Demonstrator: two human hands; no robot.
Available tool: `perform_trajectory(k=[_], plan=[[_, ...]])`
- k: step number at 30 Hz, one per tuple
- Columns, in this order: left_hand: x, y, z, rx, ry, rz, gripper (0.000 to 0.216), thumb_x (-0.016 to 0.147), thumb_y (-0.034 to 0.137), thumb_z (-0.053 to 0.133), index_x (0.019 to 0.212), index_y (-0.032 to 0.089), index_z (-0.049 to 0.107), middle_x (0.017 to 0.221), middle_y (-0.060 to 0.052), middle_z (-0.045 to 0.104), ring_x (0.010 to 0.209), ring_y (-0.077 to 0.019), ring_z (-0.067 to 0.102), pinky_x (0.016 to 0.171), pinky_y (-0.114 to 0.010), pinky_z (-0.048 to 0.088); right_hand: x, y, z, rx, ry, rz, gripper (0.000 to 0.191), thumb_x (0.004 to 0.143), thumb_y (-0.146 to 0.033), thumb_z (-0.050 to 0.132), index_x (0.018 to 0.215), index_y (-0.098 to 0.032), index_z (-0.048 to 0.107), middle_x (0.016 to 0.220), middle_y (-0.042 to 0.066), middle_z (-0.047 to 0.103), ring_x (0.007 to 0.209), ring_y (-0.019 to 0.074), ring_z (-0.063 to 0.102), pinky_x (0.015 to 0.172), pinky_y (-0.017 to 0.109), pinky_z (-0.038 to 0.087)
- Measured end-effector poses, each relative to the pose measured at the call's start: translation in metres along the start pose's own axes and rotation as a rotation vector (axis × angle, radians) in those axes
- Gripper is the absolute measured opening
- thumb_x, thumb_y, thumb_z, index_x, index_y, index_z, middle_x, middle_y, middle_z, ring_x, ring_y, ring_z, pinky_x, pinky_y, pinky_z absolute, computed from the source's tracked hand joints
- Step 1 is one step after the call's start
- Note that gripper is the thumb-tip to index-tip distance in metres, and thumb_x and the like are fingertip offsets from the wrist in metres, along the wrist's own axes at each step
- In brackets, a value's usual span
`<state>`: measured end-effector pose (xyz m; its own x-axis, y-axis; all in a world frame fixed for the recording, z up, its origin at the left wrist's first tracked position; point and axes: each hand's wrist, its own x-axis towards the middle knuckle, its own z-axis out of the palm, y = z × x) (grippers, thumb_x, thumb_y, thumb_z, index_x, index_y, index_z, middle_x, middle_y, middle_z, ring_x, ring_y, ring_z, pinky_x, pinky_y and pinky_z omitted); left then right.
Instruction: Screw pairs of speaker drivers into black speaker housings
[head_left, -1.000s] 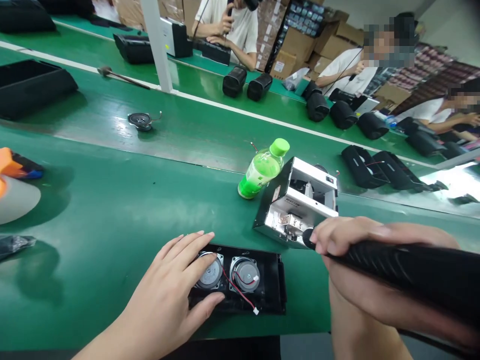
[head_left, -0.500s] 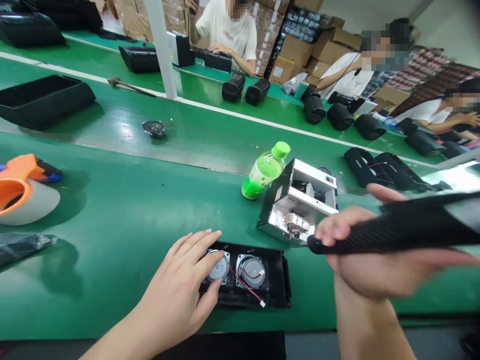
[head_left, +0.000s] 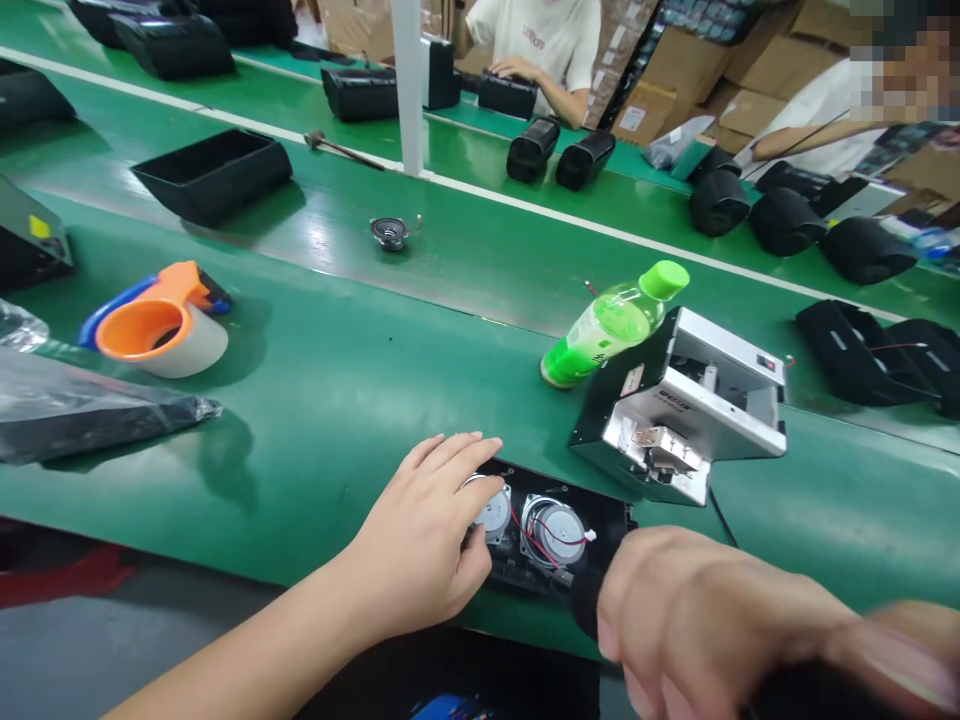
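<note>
My left hand (head_left: 424, 535) lies flat, fingers stretched out, on the left end of a black speaker panel (head_left: 547, 535) holding two round speaker drivers joined by red wires. My right hand (head_left: 712, 625) is blurred at the lower right, wrapped round a black grille-like piece (head_left: 589, 600) whose tip shows just right of the panel. A silver metal machine (head_left: 686, 415) stands behind the panel, with a green bottle (head_left: 611, 325) leaning against it.
An orange tape dispenser (head_left: 161, 325) and a plastic-wrapped black item (head_left: 82, 410) lie at the left. A loose speaker driver (head_left: 390, 233), a black tray (head_left: 214, 175) and several black speaker housings sit on the far belt. Other people work beyond it.
The view has swung left and down. My right hand with the black piece has dropped from beside the silver machine to the lower right corner. My left hand stays on the panel.
</note>
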<state>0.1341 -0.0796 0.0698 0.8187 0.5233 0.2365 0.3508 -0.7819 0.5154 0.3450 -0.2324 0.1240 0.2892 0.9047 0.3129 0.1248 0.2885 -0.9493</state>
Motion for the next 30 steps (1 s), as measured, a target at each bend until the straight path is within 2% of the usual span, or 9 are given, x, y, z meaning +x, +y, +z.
perform_trajectory(k=[2,4,10,16,19,21,23,27,30], plan=[[0.000,0.001,-0.001,-0.009,-0.005,-0.001,0.044,0.091,0.018,0.059,0.132,0.019,0.076,0.165,-0.012,0.060,0.156,-0.0342,0.053,0.131,-0.060,0.043,0.018,-0.004,0.011,0.040,-0.086,0.058,0.042,0.106,-0.052,0.059,0.073,-0.030,0.076,0.053,0.002,0.064,0.049,0.0255,0.065,0.052,0.045,0.057],[0.001,0.001,-0.002,-0.016,-0.016,-0.001,0.043,0.092,0.019,0.059,0.131,0.018,0.076,0.165,-0.012,0.060,0.157,-0.0342,0.053,0.131,-0.060,0.043,0.032,-0.009,0.019,0.090,-0.084,0.107,0.047,0.108,-0.048,0.051,0.073,-0.027,0.074,0.053,0.004,0.065,0.051,0.0255,0.066,0.055,0.046,0.058],[0.003,0.001,-0.003,-0.013,-0.030,-0.006,0.043,0.091,0.019,0.060,0.131,0.018,0.076,0.166,-0.012,0.060,0.157,-0.0347,0.052,0.131,-0.060,0.043,0.040,-0.011,0.030,0.122,0.020,0.103,0.044,0.107,-0.039,0.057,0.068,-0.025,0.072,0.052,0.003,0.064,0.049,0.0224,0.065,0.051,0.038,0.058],[0.003,0.000,-0.001,-0.004,-0.026,0.007,0.042,0.092,0.020,0.059,0.131,0.018,0.075,0.166,-0.012,0.060,0.156,-0.0346,0.053,0.130,-0.059,0.043,0.041,-0.005,0.033,0.133,0.036,-0.008,0.016,0.105,-0.040,0.066,0.102,-0.041,0.082,0.060,-0.002,0.069,0.051,0.0209,0.064,0.054,0.036,0.060],[0.000,0.000,0.000,-0.001,-0.027,0.007,0.042,0.093,0.021,0.058,0.131,0.019,0.074,0.166,-0.011,0.060,0.157,-0.0338,0.052,0.131,-0.058,0.041,0.036,-0.004,0.034,0.124,0.016,0.072,0.026,0.108,-0.037,0.060,0.093,-0.035,0.082,0.060,0.000,0.069,0.054,0.0219,0.067,0.057,0.038,0.061],[-0.002,0.001,0.000,0.007,-0.021,0.013,0.041,0.094,0.020,0.057,0.131,0.019,0.074,0.166,-0.010,0.059,0.157,-0.0329,0.051,0.132,-0.057,0.040,0.028,-0.001,0.035,0.127,0.015,0.085,0.024,0.109,-0.036,0.058,0.102,-0.035,0.081,0.065,0.001,0.072,0.057,0.0224,0.069,0.061,0.041,0.062],[-0.003,0.002,0.000,0.017,-0.006,0.028,0.040,0.095,0.020,0.056,0.131,0.019,0.073,0.166,-0.010,0.060,0.157,-0.0320,0.051,0.132,-0.056,0.038,0.018,0.004,0.036,0.135,0.037,0.017,0.022,0.110,-0.033,0.059,0.118,-0.038,0.079,0.070,0.000,0.073,0.059,0.0216,0.069,0.064,0.043,0.062],[-0.004,0.003,0.000,0.028,0.017,0.041,0.039,0.096,0.019,0.055,0.130,0.019,0.072,0.165,-0.010,0.061,0.157,-0.0318,0.052,0.132,-0.056,0.039,0.002,0.016,0.037,0.096,-0.083,-0.053,0.028,0.106,-0.026,0.055,0.123,-0.037,0.076,0.079,0.001,0.074,0.066,0.0225,0.069,0.074,0.045,0.057],[-0.004,0.002,0.000,0.025,0.008,0.044,0.038,0.097,0.020,0.056,0.131,0.019,0.072,0.165,-0.011,0.060,0.157,-0.0329,0.052,0.131,-0.058,0.040,-0.002,0.019,0.039,0.077,-0.067,-0.121,0.031,0.106,-0.030,0.053,0.130,-0.036,0.073,0.079,0.002,0.073,0.068,0.0237,0.068,0.076,0.045,0.055]])
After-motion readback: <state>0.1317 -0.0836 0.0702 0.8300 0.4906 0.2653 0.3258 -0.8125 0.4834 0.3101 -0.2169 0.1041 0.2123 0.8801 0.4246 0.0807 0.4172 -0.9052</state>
